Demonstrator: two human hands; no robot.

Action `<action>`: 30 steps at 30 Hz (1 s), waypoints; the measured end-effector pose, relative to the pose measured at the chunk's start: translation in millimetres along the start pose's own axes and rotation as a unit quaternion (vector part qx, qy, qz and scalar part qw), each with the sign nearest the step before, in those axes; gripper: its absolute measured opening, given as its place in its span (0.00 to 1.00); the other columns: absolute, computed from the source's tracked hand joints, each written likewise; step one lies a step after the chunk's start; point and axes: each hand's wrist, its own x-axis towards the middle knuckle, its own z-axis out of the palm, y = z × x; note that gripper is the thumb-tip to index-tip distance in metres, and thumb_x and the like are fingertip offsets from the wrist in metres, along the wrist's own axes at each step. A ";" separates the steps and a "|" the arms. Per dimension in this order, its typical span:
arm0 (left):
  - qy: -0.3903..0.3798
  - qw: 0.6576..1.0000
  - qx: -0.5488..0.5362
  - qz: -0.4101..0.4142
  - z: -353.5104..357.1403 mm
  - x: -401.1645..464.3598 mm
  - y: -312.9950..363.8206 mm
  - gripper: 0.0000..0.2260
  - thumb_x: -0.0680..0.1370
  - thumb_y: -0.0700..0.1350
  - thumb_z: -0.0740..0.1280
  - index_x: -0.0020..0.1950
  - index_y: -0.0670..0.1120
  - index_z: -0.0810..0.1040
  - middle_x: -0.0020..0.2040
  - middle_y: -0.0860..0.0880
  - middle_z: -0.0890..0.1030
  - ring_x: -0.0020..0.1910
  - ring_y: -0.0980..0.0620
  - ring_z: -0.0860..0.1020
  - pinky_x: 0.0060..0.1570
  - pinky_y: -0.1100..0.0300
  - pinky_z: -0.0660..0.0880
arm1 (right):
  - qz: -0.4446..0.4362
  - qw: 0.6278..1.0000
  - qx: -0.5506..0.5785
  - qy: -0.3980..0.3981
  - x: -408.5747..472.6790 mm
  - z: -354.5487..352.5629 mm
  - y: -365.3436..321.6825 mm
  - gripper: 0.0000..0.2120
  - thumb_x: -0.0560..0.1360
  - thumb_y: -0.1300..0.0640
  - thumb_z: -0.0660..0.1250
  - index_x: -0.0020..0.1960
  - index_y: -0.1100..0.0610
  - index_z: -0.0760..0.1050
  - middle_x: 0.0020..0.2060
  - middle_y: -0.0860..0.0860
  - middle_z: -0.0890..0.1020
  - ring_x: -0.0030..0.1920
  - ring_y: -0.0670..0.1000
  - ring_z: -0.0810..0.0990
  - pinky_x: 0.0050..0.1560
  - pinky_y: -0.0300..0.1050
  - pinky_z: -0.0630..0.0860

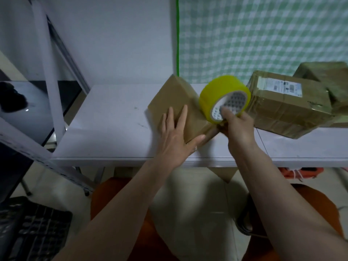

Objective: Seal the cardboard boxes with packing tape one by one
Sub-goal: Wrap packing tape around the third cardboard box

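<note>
Under my flat left hand [176, 134] the light, stiff box [180, 108] stays put, while my right hand [237, 127], just beside it, grips the slick tape roll [224, 97] through its core.

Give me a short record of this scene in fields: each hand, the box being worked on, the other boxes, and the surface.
left hand: flat on the plain box, fingers straight
right hand: grips the yellow tape roll at the box's right edge
plain box: on the white table, turned at an angle
other boxes: labelled box at right, another box behind it
</note>
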 end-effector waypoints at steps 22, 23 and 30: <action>0.035 0.999 -0.024 0.029 -28.4 4.3 5.1 0.38 0.68 0.62 0.74 0.73 0.55 0.62 0.79 0.55 0.47 0.78 0.52 0.47 0.75 0.48 0.53 | -0.018 0.999 -0.011 0.030 -8.4 2.5 -16.6 0.09 0.75 0.63 0.64 0.40 0.52 0.77 0.37 0.51 0.81 0.39 0.53 0.82 0.30 0.44 0.79; 0.036 0.998 0.017 0.038 -29.7 7.3 8.3 0.40 0.68 0.63 0.73 0.74 0.52 0.61 0.79 0.54 0.48 0.78 0.52 0.45 0.75 0.51 0.48 | 0.001 1.000 0.006 0.016 -9.4 4.0 -15.0 0.07 0.74 0.63 0.66 0.41 0.53 0.77 0.35 0.51 0.82 0.36 0.52 0.82 0.29 0.41 0.78; -0.008 0.990 0.140 0.029 -29.2 23.2 39.7 0.53 0.66 0.68 0.69 0.78 0.42 0.48 0.78 0.45 0.54 0.78 0.50 0.49 0.74 0.54 0.40 | 0.032 0.999 0.029 -0.002 -16.5 19.3 -2.1 0.04 0.74 0.61 0.68 0.41 0.54 0.77 0.39 0.54 0.83 0.39 0.54 0.82 0.37 0.46 0.79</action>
